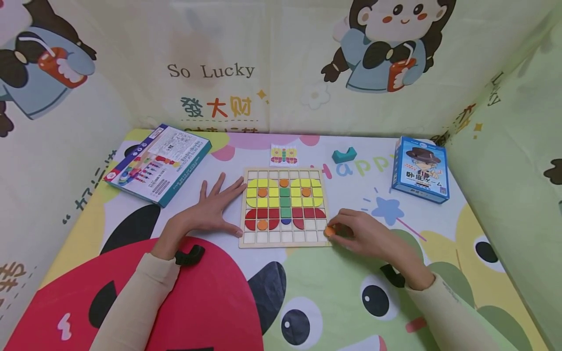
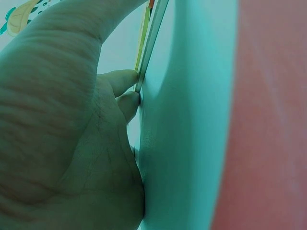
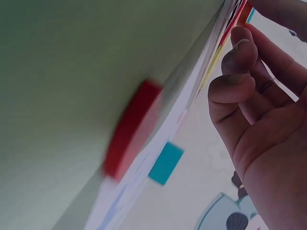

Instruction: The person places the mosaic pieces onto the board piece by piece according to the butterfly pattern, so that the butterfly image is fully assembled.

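A wooden grid board point(image 1: 285, 243) lies flat in the middle of the table, filled with yellow, red, green, orange and blue pieces in a butterfly pattern. My left hand point(image 1: 208, 209) is spread beside its left edge, with thumb and fingertips touching the frame. In the left wrist view, two fingertips point(image 2: 128, 103) meet that thin edge. At the board's lower right corner, my right hand point(image 1: 362, 231) pinches an orange round piece point(image 1: 329, 231) between thumb and finger. In the right wrist view, a blurred red piece point(image 3: 132, 132) lies near this hand.
A small pattern card point(image 1: 283, 155) lies behind the board. A teal piece with a curved notch point(image 1: 344, 155) is to its right. One flat game box point(image 1: 159, 165) lies at the back left, a blue box point(image 1: 420, 169) at the back right. Printed cloth walls surround the table.
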A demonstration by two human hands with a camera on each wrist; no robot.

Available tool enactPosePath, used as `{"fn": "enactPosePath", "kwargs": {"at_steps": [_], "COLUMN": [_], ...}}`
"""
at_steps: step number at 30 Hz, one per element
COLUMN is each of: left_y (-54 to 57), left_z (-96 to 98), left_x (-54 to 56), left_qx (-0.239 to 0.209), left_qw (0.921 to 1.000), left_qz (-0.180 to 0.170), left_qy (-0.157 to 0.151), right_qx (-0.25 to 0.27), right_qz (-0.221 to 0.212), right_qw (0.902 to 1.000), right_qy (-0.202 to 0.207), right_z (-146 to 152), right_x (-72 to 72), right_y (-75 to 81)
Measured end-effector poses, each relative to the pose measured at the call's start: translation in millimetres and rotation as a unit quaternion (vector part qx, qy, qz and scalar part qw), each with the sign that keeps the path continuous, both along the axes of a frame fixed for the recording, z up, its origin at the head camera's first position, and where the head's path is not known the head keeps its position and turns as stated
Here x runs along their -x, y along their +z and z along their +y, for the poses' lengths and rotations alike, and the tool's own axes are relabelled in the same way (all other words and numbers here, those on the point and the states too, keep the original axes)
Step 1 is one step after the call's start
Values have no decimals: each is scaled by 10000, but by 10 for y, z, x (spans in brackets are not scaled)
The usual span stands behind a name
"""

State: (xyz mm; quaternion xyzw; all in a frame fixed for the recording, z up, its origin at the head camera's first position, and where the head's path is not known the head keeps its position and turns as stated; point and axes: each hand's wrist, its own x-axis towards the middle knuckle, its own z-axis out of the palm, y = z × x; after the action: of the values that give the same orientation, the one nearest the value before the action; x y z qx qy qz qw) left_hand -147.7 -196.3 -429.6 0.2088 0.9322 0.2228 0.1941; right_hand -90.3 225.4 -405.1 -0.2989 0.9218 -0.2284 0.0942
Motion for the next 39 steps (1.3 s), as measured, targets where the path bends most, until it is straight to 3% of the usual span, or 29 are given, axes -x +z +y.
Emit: {"fn": "enactPosePath", "kwargs": {"at_steps": [9,18,25,31,39], "left_y": [24,18,3,1,3], "left_z": [22,21,1,-2,-4], "left_x": [-9,5,0,-9,0], "left_qx": [-23,-23,16,31,-6], "left_qw": [10000,10000,10000,10000,10000], "left_qz": [32,27,19,11,2], "left_qy": [-16,-43,-6,16,12], "right_qx": [-257,-617,-582,-474,-226], "right_qz": [-26,-93,-67,-21,88], "right_qw": [9997,9981,9983,9988,9989], "right_qy": [51,-7,8,-117,-397], "right_z": [-324,-439,-454,-295,229], "right_x": [176,176,174,150,37], "right_y": [22,38,43,49,60]}}
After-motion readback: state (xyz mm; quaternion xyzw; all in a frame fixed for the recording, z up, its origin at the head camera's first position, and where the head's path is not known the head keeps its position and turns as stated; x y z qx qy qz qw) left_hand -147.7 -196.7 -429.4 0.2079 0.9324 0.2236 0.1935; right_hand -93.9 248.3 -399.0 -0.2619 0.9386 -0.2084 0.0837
